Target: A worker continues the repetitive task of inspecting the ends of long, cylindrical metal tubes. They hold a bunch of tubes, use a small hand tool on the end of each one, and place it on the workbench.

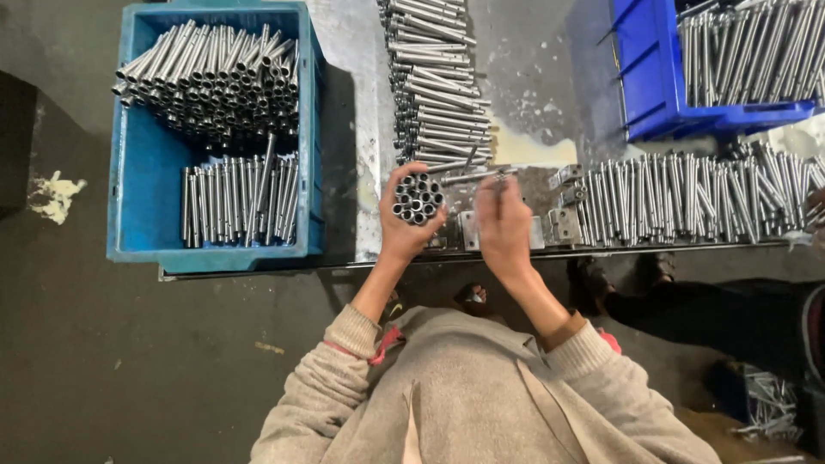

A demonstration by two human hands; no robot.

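My left hand [404,228] grips a bundle of short metal tubes [418,198], their open ends facing up at me. My right hand [504,225] pinches a single thin metal rod [474,175] that lies level and points left toward the bundle. Both hands hover over the front edge of a metal workbench [524,137]. Just beyond them a long stack of metal rods [436,86] runs away from me.
A light blue crate [142,189] at left holds two piles of metal tubes. A darker blue crate [653,77] with rods stands at back right, above a row of rods [687,198]. Small metal brackets [563,225] sit beside my right hand. Another person's dark-clad legs [705,309] are at right.
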